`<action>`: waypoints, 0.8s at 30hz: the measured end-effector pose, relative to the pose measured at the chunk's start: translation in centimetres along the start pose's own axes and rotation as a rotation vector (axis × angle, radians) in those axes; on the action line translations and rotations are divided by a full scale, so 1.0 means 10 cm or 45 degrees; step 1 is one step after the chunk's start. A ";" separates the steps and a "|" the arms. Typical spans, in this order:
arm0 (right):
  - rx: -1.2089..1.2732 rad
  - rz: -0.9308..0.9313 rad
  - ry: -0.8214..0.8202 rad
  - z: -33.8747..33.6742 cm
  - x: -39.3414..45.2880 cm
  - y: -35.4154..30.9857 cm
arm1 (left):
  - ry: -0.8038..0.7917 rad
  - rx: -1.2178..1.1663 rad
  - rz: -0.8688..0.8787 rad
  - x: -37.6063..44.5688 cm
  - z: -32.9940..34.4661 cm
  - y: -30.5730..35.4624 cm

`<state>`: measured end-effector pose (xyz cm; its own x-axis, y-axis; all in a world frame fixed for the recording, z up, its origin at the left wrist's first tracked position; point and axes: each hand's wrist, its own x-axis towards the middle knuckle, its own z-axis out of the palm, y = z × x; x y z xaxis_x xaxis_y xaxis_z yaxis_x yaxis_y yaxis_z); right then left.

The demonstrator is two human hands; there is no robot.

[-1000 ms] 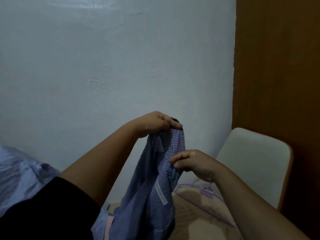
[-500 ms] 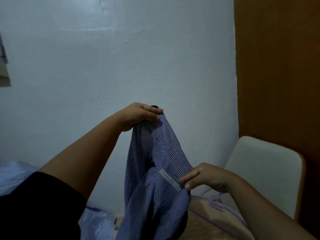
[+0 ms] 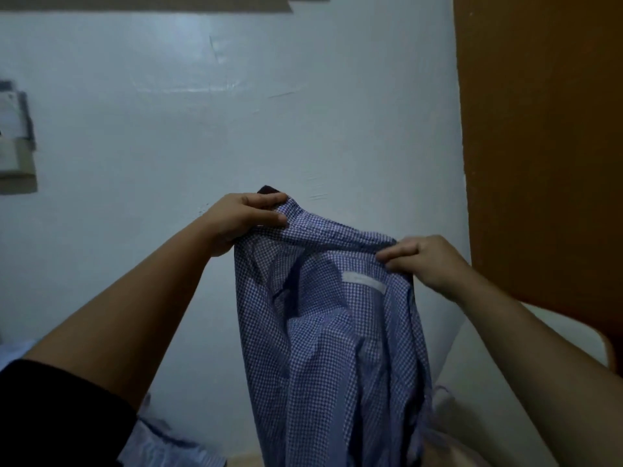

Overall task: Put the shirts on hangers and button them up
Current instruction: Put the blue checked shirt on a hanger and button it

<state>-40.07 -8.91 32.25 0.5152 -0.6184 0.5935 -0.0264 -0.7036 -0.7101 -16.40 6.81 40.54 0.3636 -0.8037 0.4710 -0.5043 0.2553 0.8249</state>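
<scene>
A blue-and-white checked shirt hangs in the air in front of me, its inside facing me with a white label below the collar. My left hand grips the top left of the collar area, and a dark tip pokes out just above its fingers. My right hand pinches the top right edge of the shirt. The cloth is stretched between both hands and its lower part drops out of view at the bottom.
A pale wall stands straight ahead, and a brown wooden panel fills the right side. A cream chair back sits at lower right behind my right arm. Light striped cloth lies at lower left.
My right hand rose from the shirt's label to its top right edge. Both hands moved apart, spreading the collar. The view tilted upward.
</scene>
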 end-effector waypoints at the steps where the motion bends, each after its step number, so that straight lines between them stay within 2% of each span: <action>1: -0.079 -0.073 0.097 -0.06 0.08 -0.09 | 0.002 0.001 0.026 0.01 -0.03 0.06; 3: -0.230 -0.161 0.184 -0.17 0.20 -0.26 | 0.018 0.021 0.079 0.03 -0.07 0.16; 5: -0.298 -0.182 0.115 -0.23 0.26 -0.38 | 0.068 0.055 0.122 0.05 -0.11 0.23; 9: -0.063 -0.010 -0.375 -0.24 0.18 -0.44 | 0.207 0.077 0.172 0.07 -0.21 0.24; 12: 0.048 0.111 -0.648 -0.24 0.10 -0.37 | 0.215 0.096 0.122 0.03 -0.27 0.22; 17: -0.134 0.303 -0.983 -0.19 -0.01 -0.21 | 0.183 0.130 0.060 -0.09 -0.32 0.15; 20: -0.211 0.389 -0.975 -0.12 -0.08 0.01 | 0.178 0.143 0.037 -0.19 -0.37 0.11; 24: -0.293 0.395 -0.787 -0.06 -0.20 0.26 | 0.206 0.161 0.008 -0.37 -0.48 0.06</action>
<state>-41.70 -9.71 29.38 0.8427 -0.5384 0.0068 -0.3943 -0.6257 -0.6731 -14.30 12.48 40.81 0.4760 -0.7029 0.5284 -0.5978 0.1821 0.7807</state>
